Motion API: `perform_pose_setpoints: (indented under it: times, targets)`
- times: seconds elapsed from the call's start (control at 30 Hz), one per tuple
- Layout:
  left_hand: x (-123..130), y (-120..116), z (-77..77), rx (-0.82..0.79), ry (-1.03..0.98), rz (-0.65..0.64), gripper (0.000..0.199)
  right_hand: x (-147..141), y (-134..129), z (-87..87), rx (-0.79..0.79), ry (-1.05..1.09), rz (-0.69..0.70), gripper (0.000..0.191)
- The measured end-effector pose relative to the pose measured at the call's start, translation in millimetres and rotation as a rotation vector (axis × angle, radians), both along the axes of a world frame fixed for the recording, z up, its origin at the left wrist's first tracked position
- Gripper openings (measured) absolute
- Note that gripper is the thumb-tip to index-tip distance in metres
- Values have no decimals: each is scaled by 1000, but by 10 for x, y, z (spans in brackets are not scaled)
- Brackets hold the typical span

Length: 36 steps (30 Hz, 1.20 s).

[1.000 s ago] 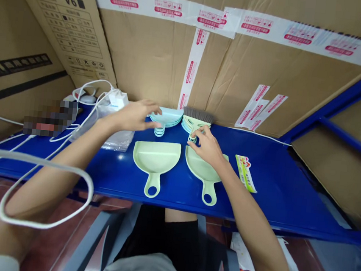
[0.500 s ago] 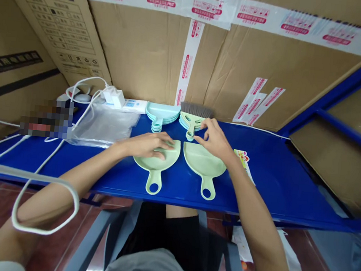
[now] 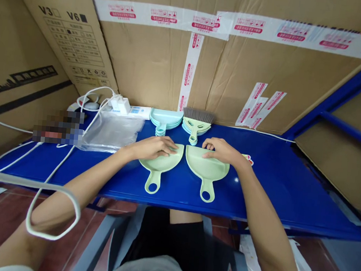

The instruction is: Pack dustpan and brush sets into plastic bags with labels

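Two pale green dustpans lie side by side on the blue table, handles toward me. Over the upper left part of the left dustpan point(image 3: 161, 164) rests my left hand point(image 3: 158, 147), its fingers apart and holding nothing. My right hand point(image 3: 220, 150) is at the upper edge of the right dustpan point(image 3: 207, 168), fingers curled loosely and thumb apart, with nothing seen in it. Behind them sit a stack of light blue dustpans point(image 3: 166, 118) and a stack of small brushes point(image 3: 196, 125), a green one with grey bristles on top.
Clear plastic bags point(image 3: 113, 131) lie at the left of the blue table point(image 3: 272, 178), near white cables and a power strip point(image 3: 140, 112). A colourful card point(image 3: 248, 159) is partly behind my right wrist. Cardboard stands behind; a white cable loop hangs over my left forearm.
My right hand has come away from the brush stack, down to the right dustpan. My left hand stays over the left dustpan. The view has shifted slightly.
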State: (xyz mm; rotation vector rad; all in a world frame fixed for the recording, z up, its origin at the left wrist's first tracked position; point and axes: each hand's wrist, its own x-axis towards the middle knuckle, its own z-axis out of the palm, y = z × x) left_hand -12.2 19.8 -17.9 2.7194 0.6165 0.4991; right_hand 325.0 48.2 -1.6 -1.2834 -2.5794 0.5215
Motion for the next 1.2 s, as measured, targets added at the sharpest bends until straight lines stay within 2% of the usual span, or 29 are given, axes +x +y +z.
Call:
perform_pose_setpoints:
  times: [0.1, 0.2, 0.33, 0.43, 0.53, 0.6, 0.67, 0.77, 1.0, 1.1, 1.2]
  targets:
    - [19, 6, -14, 20, -25, 15, 41, -18, -5, 11, 39, 34, -5, 19]
    - [31, 10, -31, 34, -14, 16, 42, -130, -82, 34, 178, 150, -57, 17]
    - [25, -11, -16, 67, -44, 37, 37, -350, -241, 31, 261, 204, -70, 31]
    - [-9, -29, 46, 145, -151, 170, 32, -465, -281, -29, 277, 78, -52, 35]
    - [-81, -13, 117, 271, -246, 383, 32, -525, -234, -101, 344, 15, -86, 23]
    - [-141, 21, 141, 333, -208, 484, 30, -550, -188, -130, 385, -5, -112, 16]
    - [-197, 65, 135, 351, -98, 530, 27, -571, -153, -137, 407, -38, -138, 14]
    - [-251, 128, 89, 333, 17, 566, 32, -587, -130, -126, 423, -88, -154, 14]
    - [-227, 146, 52, 317, 43, 632, 38, -594, -103, -175, 435, -84, -92, 13]
    - [-207, 125, 61, 329, 77, 626, 35, -599, -79, -199, 412, 6, -70, 14]
    - [-207, 125, 50, 337, 23, 618, 42, -570, -51, -186, 370, 209, -89, 14]
